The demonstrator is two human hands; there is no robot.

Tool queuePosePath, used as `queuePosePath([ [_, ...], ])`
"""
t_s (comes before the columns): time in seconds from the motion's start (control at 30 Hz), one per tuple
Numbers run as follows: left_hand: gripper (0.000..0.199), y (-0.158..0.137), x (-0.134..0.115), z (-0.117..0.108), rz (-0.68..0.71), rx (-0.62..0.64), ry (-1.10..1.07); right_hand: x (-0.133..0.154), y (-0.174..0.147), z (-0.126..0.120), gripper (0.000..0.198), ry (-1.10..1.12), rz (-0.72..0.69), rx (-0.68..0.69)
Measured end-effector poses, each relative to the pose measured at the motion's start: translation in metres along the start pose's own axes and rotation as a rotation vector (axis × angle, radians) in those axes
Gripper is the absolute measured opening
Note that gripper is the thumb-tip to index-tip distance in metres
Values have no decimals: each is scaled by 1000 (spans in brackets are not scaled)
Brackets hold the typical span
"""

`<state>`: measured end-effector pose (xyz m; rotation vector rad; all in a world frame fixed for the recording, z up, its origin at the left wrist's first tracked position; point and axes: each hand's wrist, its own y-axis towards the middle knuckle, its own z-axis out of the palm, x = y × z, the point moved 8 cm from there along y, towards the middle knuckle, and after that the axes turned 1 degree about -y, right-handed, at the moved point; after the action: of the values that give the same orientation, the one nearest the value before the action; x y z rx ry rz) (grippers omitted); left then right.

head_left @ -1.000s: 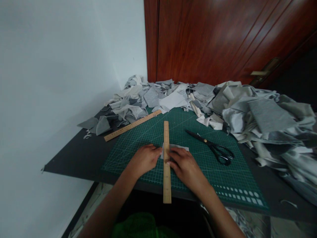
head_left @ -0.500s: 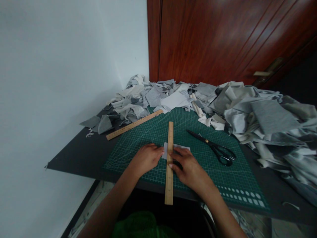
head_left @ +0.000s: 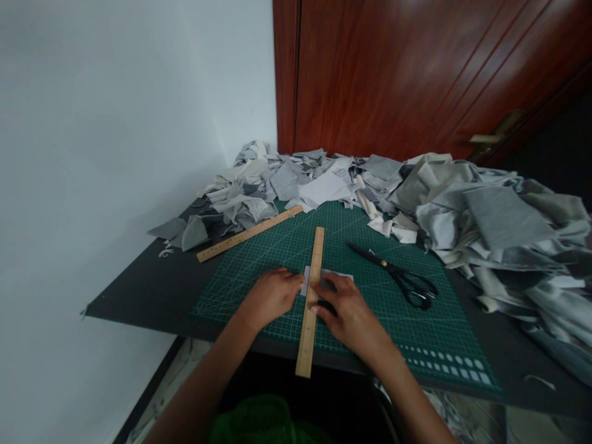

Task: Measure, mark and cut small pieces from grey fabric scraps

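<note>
A small pale grey piece of fabric (head_left: 337,275) lies flat on the green cutting mat, with a wooden ruler (head_left: 306,333) across it. The ruler's near end sticks out past the table's front edge, slightly slanted to the left. My left hand (head_left: 277,291) is closed at the fabric's left edge, its fingertips pinched together there. My right hand (head_left: 345,308) lies over the fabric's right part, thumb and forefinger on the ruler's right edge, the other fingers bent on the cloth. Part of the fabric is hidden under the ruler and this hand.
Black scissors (head_left: 393,271) lie on the cutting mat (head_left: 370,336) to the right. A second wooden ruler (head_left: 250,234) rests at the mat's upper left. Heaps of grey and white fabric scraps (head_left: 504,216) line the back and right of the dark table (head_left: 139,296), before a wooden door (head_left: 370,74).
The ruler's near end has swung to the left, so the ruler now slants more. My right thumb and forefinger have shifted slightly left with it. My left hand stays at the fabric's edge.
</note>
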<state>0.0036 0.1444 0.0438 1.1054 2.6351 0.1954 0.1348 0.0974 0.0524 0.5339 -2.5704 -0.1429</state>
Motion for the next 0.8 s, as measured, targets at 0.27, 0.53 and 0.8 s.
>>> queuePosePath([
  [0.27, 18, 0, 3, 0, -27, 21, -16, 3, 1, 2, 42, -82, -9, -22],
  [0.53, 20, 0, 2, -3, -34, -5, -52, 1, 1, 7, 42, -126, 15, -32],
  [0.8, 25, -1, 1, -2, -24, 13, -6, 1, 2, 6, 41, -108, 10, -19],
])
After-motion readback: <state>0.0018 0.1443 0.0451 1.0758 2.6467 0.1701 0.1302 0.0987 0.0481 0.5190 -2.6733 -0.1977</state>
